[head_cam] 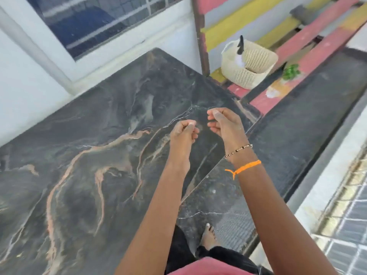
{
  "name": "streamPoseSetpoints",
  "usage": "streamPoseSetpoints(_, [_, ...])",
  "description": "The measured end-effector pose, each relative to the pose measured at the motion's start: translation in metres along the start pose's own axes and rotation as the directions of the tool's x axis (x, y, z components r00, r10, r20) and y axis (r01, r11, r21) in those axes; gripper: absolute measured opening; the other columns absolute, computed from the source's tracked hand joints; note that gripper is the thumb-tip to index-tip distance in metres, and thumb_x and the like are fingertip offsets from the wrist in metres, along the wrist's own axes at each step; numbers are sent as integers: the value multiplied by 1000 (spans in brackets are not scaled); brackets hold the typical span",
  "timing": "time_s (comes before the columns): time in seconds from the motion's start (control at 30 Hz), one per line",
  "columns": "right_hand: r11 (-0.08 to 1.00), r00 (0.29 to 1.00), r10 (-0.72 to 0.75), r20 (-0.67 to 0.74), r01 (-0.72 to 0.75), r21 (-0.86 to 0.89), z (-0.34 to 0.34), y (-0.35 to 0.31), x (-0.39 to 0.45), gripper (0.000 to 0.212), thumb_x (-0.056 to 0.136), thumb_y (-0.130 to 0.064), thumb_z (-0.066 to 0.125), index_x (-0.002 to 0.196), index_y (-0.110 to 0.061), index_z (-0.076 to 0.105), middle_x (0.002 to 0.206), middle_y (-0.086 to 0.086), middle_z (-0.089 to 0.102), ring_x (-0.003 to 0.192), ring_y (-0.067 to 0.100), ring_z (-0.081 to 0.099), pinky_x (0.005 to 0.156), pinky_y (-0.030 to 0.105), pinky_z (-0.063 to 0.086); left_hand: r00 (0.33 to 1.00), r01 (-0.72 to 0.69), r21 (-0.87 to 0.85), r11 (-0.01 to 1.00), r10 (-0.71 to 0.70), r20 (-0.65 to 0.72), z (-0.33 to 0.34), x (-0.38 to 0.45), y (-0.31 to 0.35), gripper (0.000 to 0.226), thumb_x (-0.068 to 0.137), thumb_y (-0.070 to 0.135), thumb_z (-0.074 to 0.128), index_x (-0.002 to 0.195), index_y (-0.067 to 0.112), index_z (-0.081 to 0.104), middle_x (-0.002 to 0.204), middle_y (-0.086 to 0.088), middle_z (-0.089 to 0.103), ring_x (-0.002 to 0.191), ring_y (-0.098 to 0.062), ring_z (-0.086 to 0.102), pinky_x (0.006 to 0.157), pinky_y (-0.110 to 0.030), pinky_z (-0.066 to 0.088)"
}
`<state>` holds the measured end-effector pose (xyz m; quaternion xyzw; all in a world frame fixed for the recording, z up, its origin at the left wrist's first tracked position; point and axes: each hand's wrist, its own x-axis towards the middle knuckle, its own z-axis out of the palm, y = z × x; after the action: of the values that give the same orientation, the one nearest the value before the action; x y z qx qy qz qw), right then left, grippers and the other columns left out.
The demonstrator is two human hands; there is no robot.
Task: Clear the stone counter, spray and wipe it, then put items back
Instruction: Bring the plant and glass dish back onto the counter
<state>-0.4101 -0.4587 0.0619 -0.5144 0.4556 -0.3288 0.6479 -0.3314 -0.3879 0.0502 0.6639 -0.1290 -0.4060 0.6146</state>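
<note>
**Stone surface stands bare while both hands hover empty above it**

The dark stone surface point(89, 145), veined in orange and white, fills most of the view and carries nothing that can be seen; judging by that, the clearing step looks done. Whether it has been sprayed or wiped cannot be told from its sheen.

Beyond its far right corner runs a pink-and-yellow painted wooden bench point(309, 48), and it seems to serve as the parking place for what came off the stone. On it stands a cream woven basket point(250, 66) with a dark spray nozzle point(241, 44) poking out of the top, probably the spray bottle the task needs, set upright so it stays within reach. Just to the basket's right lies a small bunch of green leaves point(291, 72).

Over the surface's right edge, the person's two arms reach forward. The left hand point(183, 132) has its fingers curled in towards the palm with nothing visible inside. The right hand point(222, 124), with a beaded bracelet point(238, 150) and an orange thread point(245, 167) on its wrist, is loosely cupped, fingers half bent, and likewise holds nothing. The hands sit close together but apart, touching neither the stone nor each other, a posture that suggests a pause between steps.
</note>
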Motion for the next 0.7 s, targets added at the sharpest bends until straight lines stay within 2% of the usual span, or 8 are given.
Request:
streamPoseSetpoints(0.13, [998,995,21,-94,-16,55,-62,-8,33,25,96,-14,46,76,-21,61,76,-5,57,65,7,54,73,20,47,994,-10,50,999,5,108,71,22,2,14,93,17,48,84,22,57,72,5,56,63,-7,48,65,-19,38])
streamPoseSetpoints(0.27, [994,982,36,-187,-15,110,-116,-10,72,26,96,-10,46,74,-17,60,72,-3,55,58,4,52,50,11,41,983,11,59,998,-21,183,136,50,-1,16,93,15,48,83,23,58,69,6,56,62,-7,48,64,-18,39])
streamPoseSetpoints(0.3, [992,977,49,-207,-24,124,-130,-10,84,26,96,-9,46,74,-17,59,72,-2,55,58,6,51,49,11,40,978,15,55,998,-26,209,154,58,-1,17,94,15,48,82,22,58,68,6,55,61,-7,48,62,-17,39])
streamPoseSetpoints(0.47, [994,951,78,-299,-51,98,-200,-19,158,20,96,-11,46,81,-12,60,75,-2,57,66,10,51,62,18,42,955,35,111,993,-67,289,250,111,2,18,94,12,48,81,22,56,67,5,54,59,-6,47,58,-18,37])
streamPoseSetpoints(0.57, [993,934,108,-340,-83,87,-240,-28,206,17,96,-11,45,92,-7,61,76,-1,56,64,9,51,58,15,43,945,47,155,987,-94,313,305,149,4,17,93,14,48,79,21,56,69,4,55,61,-7,49,58,-19,39])
streamPoseSetpoints(0.7, [983,912,165,-375,-123,133,-284,-34,264,24,96,-9,44,79,-13,60,73,-1,54,61,9,51,56,14,43,930,72,218,973,-145,338,368,192,2,16,93,15,49,80,18,56,70,2,55,60,-8,47,54,-18,37])
